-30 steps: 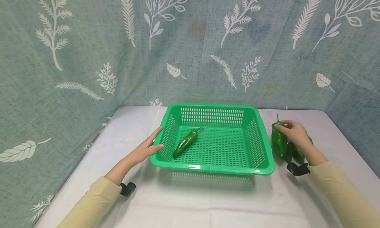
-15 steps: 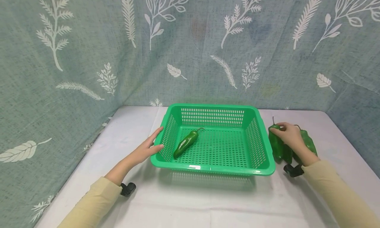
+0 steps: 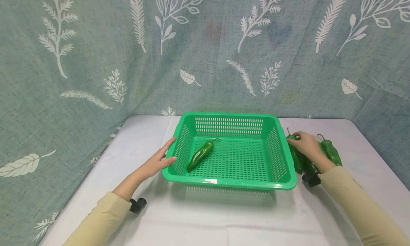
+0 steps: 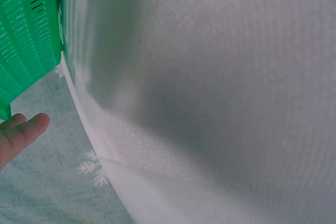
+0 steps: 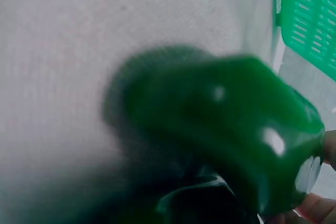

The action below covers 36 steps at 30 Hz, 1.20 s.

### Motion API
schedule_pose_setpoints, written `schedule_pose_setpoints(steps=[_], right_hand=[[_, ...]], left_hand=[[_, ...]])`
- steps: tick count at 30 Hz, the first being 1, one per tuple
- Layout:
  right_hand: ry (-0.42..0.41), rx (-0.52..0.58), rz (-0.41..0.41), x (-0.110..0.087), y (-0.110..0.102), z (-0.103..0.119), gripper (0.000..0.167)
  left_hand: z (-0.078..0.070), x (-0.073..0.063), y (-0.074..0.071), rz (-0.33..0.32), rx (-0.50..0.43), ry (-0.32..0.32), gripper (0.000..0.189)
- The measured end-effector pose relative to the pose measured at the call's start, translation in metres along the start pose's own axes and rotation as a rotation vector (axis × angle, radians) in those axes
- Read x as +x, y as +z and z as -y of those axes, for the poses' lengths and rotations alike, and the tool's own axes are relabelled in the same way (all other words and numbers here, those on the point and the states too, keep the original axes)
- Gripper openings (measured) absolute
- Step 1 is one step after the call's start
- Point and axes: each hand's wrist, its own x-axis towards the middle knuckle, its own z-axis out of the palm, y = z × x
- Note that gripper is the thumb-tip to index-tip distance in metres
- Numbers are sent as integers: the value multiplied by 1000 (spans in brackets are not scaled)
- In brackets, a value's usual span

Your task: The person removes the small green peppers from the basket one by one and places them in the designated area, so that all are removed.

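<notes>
My left hand [image 3: 151, 166] rests at the left rim of a green perforated plastic basket [image 3: 229, 115], fingers extended and thumb apart. One long green pepper [image 3: 201, 155] lies in the basket's left part. To the right of the basket, my right hand [image 3: 308, 146] pinches another green pepper [image 3: 295, 160] near its stem end. This held pepper hangs close beside the basket's right wall, outside it. In the right wrist view the glossy pepper [image 5: 226, 124] fills the middle, with fingertips [image 5: 318, 209] at its broad end; its underside contact is unclear.
More green peppers lie right of the basket, one [image 3: 331, 154] to the right of my right hand and another [image 3: 309, 166] partly hidden under it. A white cloth [image 3: 205, 217] covers the table. A leaf-patterned curtain [image 3: 205, 79] stands behind and at the sides.
My right hand has shifted left toward the basket with the pepper it holds. The pepper at far right has come into fuller view behind it. My left hand stays put.
</notes>
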Motion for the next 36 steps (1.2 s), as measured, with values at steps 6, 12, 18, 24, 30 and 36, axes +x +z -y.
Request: schedule_pose_setpoints(steps=[6, 12, 18, 24, 30, 36], right_hand=[[-32, -28, 20, 3, 2, -2, 49], [-35, -22, 31, 1, 2, -2, 46], [-39, -27, 29, 1, 2, -3, 47], [-57, -21, 17, -1, -1, -6, 48], [-32, -9, 41, -3, -13, -4, 52], [-56, 4, 31, -5, -34, 5, 54]], left_hand=[[0, -1, 0, 3, -6, 1, 69], [3, 0, 0, 1, -3, -2, 69], [5, 0, 0, 0, -5, -1, 69], [5, 1, 1, 0, -13, 1, 68], [5, 1, 1, 2, -17, 3, 67], [6, 1, 1, 2, -10, 6, 67]])
